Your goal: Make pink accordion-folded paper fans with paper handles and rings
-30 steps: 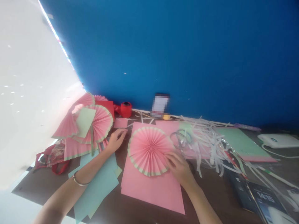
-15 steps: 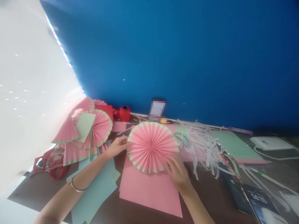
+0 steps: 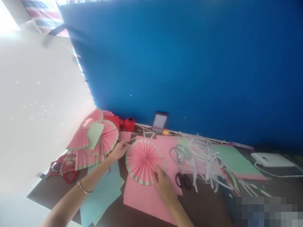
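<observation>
The paper fan [image 3: 142,151] lay upon sheets [image 3: 146,201], from it other fans [image 3: 110,134] were at ten o'clock, scissors [image 3: 181,177] at four, paper strips [image 3: 208,157] at three, the power bank [image 3: 272,160] farther that way

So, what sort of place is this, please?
Likely a paper-craft workspace: a brown table bears a round, pleated pink paper fan with a pale green edge, dark-handled scissors and thin white paper strips.

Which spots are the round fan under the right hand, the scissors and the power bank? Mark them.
fan [image 3: 142,158]: head view, its pleats
scissors [image 3: 187,182]: head view, a dark handle
power bank [image 3: 274,160]: head view, its white top
</observation>
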The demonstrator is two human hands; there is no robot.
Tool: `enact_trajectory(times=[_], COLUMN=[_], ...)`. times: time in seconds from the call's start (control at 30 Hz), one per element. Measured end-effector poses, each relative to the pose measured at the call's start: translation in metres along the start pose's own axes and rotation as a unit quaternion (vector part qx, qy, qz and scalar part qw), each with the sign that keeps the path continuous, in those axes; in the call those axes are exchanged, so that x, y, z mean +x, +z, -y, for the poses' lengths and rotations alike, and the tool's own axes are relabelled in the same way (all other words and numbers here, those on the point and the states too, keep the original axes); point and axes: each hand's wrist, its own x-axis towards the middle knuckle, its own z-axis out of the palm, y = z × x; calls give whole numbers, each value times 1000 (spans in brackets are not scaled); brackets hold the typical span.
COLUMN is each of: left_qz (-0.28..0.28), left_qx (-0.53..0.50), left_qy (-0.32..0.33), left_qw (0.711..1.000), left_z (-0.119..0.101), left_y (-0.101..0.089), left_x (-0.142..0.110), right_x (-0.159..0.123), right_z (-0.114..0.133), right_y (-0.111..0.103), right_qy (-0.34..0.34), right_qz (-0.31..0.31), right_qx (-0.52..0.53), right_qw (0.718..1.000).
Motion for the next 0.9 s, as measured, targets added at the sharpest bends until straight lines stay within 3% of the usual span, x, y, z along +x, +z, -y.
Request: enact_trajectory(times=[0.07,0.13,0.27,0.4,0.5,0.67,0.77,0.9], left_qz=[-49,-58,64,63,49,38,47,55], left_qx=[79,152,250,321,353,395,413,434], left_qy=[30,74,145,197,220,260,270,274], left_qw=[995,984,955,924,908,880,868,857], left_z=[-9,-21,-39,-34,-25,-16,-12,-11], left_y=[3,14,57,91,96,95,95,96], left_x=[-13,-33,-77,-99,-98,-93,-93,-93], right_x=[-1,-2,-5,-8,-10,-6,8,39], right_z=[7,15,29,36,39,42,32,4], right_y=[-1,-3,2,11,14,8,-9,-32], right_qy=[24,51,97,129,158,203,158,105], right_qz=[5,11,30,9,17,138,208,183], right_qx=[-16,-32,-14,65,66,16,82,41], right_qw=[1000,998,995,989,985,969,962,977])
